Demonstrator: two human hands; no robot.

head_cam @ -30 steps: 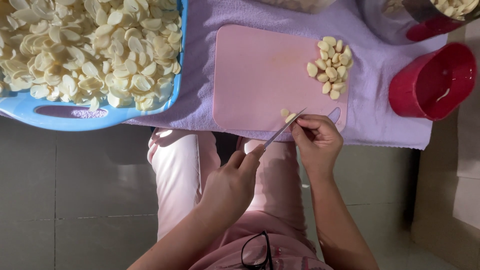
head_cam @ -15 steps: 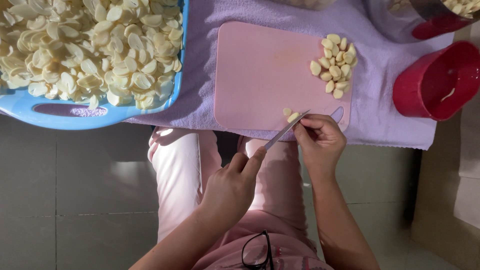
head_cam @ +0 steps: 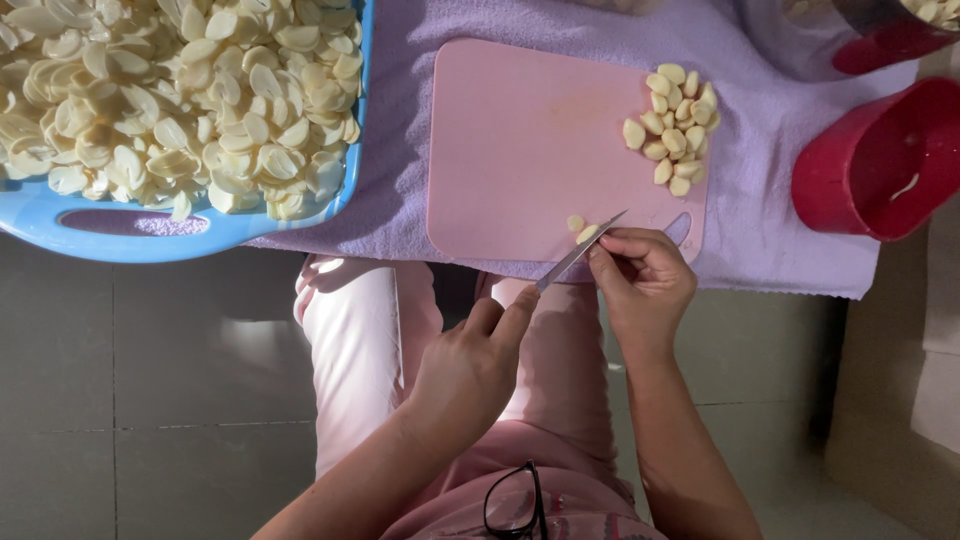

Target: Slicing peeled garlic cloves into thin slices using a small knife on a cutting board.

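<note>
My left hand (head_cam: 470,365) grips the handle of a thin knife (head_cam: 578,252), its blade angled up to the right. My right hand (head_cam: 645,280) pinches a peeled garlic clove (head_cam: 588,234) at the near edge of the pink cutting board (head_cam: 520,150), and the blade rests against the clove. A small cut piece (head_cam: 575,222) lies on the board just beside it. A pile of whole peeled cloves (head_cam: 672,128) sits at the board's far right.
A blue tray (head_cam: 120,225) heaped with garlic slices (head_cam: 180,100) stands at the left on a lilac cloth (head_cam: 780,240). A red cup (head_cam: 880,165) is at the right, another red container (head_cam: 885,40) behind it. Glasses (head_cam: 515,505) hang at my chest above pink-clad knees and a tiled floor.
Both hands stay at the board's near edge with only small shifts; the knife blade has worked slightly up against the clove.
</note>
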